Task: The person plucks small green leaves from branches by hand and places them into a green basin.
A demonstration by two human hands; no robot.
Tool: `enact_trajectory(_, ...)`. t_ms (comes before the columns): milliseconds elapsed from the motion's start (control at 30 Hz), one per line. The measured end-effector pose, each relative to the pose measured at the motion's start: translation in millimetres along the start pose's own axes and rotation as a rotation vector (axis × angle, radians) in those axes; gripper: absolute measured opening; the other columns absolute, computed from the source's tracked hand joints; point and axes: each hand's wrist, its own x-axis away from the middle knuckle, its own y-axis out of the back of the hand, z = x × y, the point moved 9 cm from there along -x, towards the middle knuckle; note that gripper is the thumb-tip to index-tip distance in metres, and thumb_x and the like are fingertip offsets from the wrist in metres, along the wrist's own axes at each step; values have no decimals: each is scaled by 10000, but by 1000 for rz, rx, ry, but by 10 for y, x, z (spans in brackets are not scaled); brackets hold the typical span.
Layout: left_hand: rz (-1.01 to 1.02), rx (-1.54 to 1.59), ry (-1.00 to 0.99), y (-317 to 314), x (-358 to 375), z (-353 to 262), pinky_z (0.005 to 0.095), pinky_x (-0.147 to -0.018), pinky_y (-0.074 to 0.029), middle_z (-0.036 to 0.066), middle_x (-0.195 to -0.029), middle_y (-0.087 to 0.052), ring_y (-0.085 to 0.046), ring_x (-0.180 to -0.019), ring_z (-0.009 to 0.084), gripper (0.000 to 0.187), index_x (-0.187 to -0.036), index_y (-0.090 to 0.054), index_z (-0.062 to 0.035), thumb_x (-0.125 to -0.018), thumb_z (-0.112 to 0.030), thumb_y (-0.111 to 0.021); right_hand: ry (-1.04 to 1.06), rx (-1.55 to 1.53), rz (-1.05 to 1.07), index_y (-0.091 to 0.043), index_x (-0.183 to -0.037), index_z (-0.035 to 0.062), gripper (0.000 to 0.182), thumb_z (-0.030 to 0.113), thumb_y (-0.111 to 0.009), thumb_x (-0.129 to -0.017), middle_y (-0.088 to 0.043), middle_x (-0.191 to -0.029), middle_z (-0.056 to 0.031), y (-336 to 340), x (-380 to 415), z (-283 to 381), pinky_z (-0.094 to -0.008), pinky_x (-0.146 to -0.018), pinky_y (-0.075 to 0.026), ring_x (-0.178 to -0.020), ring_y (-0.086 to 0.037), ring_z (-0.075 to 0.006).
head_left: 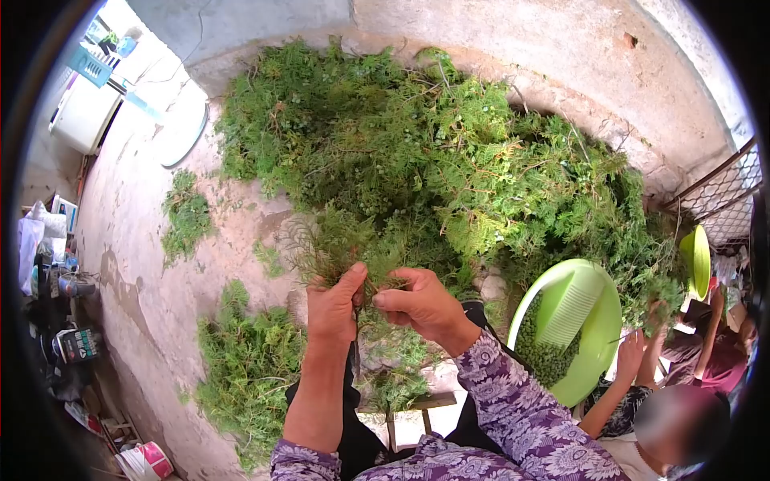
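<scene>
Near the middle of the view, my left hand (335, 307) is closed on a green leafy sprig (335, 240), which fans out above the fingers. Close beside it on the right, my right hand (417, 303) pinches at the sprig's right part with thumb and forefinger. Behind both hands lies a large heap of green branches (385, 136) with small pale green berries among the leaves. To the right, a light green plastic basin (601, 321) holds many small green berries (545, 353) and has a ribbed board (569, 307) in it.
Smaller piles of sprigs (253, 345) lie on the concrete floor (144, 280) at left. Other people's arms (622, 377) reach toward the branches at right, near a second green basin (696, 260). A wall (561, 40) curves behind; boxes and household items stand far left.
</scene>
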Motion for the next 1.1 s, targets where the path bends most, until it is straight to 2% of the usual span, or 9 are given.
enact_trajectory(100,-50,-37,-30,95,-41,-48,239,-420,-399,21,-726,-591,-545,-556,115,136,-864,-576,-59,-753,-8,-636,-19,-5,70,-569,-860,25,114,64,-593,-755,-588,-710,-37,9,34,-31,-188,-474,-402,-556,-530,-71)
enact_trajectory(200,-68,-17,-44,194,-65,-130,241,-431,-393,13,-713,-581,-512,-533,105,145,-880,-574,-50,-754,-21,-639,-107,191,212,-563,-837,10,90,45,-535,-759,-594,-721,-71,-62,153,-28,-192,-484,-427,-559,-543,-91)
enact_trajectory(300,-28,27,1,139,-1,-138,254,-442,-398,20,-736,-578,-485,-521,99,176,-927,-559,-40,-765,-29,-625,21,44,93,-555,-845,16,92,48,-512,-769,-595,-723,-57,140,130,287,-182,-451,-408,-571,-556,-91)
enact_trajectory(367,78,53,98,27,28,-63,268,-444,-396,24,-727,-568,-491,-528,112,156,-924,-557,-40,-776,-28,-604,173,-168,-20,-546,-893,17,120,29,-481,-793,-602,-817,-77,331,86,447,-190,-468,-433,-642,-576,-99)
enact_trajectory(467,220,90,190,-105,90,19,263,-434,-351,10,-692,-544,-469,-505,125,126,-863,-571,-46,-762,-94,-630,142,-148,-11,-530,-973,15,176,35,-532,-798,-592,-869,-63,331,1,348,-191,-500,-436,-690,-569,-88)
enact_trajectory(700,264,23,308,-224,202,118,272,-453,-355,10,-712,-534,-444,-513,109,223,-924,-556,-49,-733,-103,-658,120,-179,45,-520,-1082,36,327,81,-624,-775,-589,-869,16,92,-72,326,-174,-507,-412,-699,-542,-44)
enact_trajectory(933,259,5,312,-254,227,116,256,-454,-363,26,-745,-558,-466,-543,106,223,-939,-551,-52,-751,-107,-658,162,-77,52,-576,-1016,61,237,137,-620,-796,-590,-840,40,106,-65,345,-153,-495,-393,-641,-505,-15)
enact_trajectory(1000,202,3,309,-212,212,116,253,-456,-369,40,-758,-571,-485,-565,112,214,-931,-548,-50,-758,-107,-660,149,177,-21,-602,-960,61,177,155,-607,-811,-581,-799,51,105,-2,414,-152,-489,-394,-614,-481,0)
enact_trajectory(1100,196,-84,254,-165,162,104,233,-448,-352,45,-761,-584,-485,-561,98,196,-905,-565,-56,-761,-141,-668,201,265,-19,-609,-917,61,133,144,-602,-814,-576,-766,59,94,0,436,-159,-489,-388,-585,-458,-3)
